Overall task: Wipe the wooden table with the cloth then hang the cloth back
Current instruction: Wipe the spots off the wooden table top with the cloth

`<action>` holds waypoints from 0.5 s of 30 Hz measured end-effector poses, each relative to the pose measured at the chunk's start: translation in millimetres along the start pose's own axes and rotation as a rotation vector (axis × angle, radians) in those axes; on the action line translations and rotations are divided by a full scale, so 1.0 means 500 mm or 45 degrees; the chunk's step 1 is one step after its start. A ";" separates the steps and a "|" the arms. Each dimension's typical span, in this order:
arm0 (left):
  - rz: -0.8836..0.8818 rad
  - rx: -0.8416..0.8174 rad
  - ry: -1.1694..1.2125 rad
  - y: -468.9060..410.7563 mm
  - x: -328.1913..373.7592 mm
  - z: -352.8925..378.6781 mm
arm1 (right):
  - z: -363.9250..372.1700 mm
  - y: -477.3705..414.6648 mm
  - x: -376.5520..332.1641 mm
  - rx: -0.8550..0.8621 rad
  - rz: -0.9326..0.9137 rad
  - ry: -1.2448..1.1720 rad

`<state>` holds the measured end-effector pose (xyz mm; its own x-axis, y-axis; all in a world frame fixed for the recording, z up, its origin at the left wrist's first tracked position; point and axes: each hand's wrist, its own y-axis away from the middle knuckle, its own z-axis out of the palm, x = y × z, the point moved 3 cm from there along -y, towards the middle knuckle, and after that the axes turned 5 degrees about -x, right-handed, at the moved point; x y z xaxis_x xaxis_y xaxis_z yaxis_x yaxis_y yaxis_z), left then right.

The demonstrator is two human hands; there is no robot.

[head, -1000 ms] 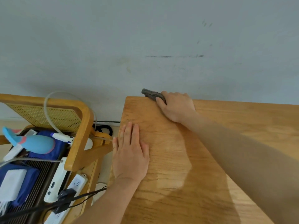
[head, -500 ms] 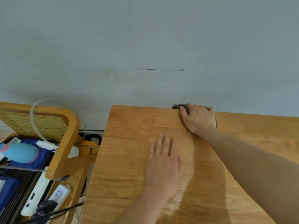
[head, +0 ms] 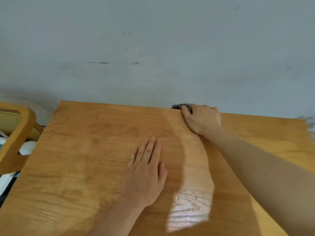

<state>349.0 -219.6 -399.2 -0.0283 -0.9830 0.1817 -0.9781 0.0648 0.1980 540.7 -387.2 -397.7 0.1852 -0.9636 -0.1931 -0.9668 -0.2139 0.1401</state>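
The wooden table (head: 81, 150) fills the lower view and butts against a grey wall. A dark grey cloth (head: 178, 106) lies at the table's far edge, mostly hidden under my right hand (head: 202, 120). That hand grips the cloth, thumb over its left end and fingers curled over the far edge. My left hand (head: 146, 174) rests flat on the tabletop nearer to me, fingers straight and together, holding nothing. A shiny damp-looking patch shows on the wood to its right.
The grey wall (head: 153, 48) rises directly behind the table. A wooden chair with a cane back (head: 18, 126) stands off the table's left edge, with white and blue items below it. Some pale clutter sits at the far right edge.
My right hand has slid the cloth rightward along the far edge. My left hand has moved from the table's left edge toward the middle. The view has shifted right.
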 end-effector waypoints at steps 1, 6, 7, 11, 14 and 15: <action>-0.011 -0.021 -0.030 0.002 -0.001 -0.002 | -0.010 0.012 0.058 -0.001 0.066 0.012; -0.122 -0.055 0.042 -0.027 0.091 -0.017 | -0.023 0.025 0.143 -0.016 0.214 0.051; -0.074 -0.061 0.065 -0.044 0.140 -0.010 | -0.024 0.027 0.133 -0.001 0.222 0.062; 0.012 -0.009 0.090 -0.099 0.300 0.018 | -0.007 0.031 0.060 0.095 0.081 0.017; -0.042 0.008 0.028 -0.104 0.300 0.025 | -0.006 0.026 0.049 0.080 -0.093 -0.010; -0.034 0.017 0.037 -0.105 0.298 0.025 | -0.012 0.028 0.077 0.075 -0.128 -0.015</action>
<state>393.4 -371.7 -394.4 0.0040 -0.9789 0.2041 -0.9811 0.0356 0.1900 535.2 -428.2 -397.2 0.2803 -0.9355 -0.2149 -0.9520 -0.2996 0.0625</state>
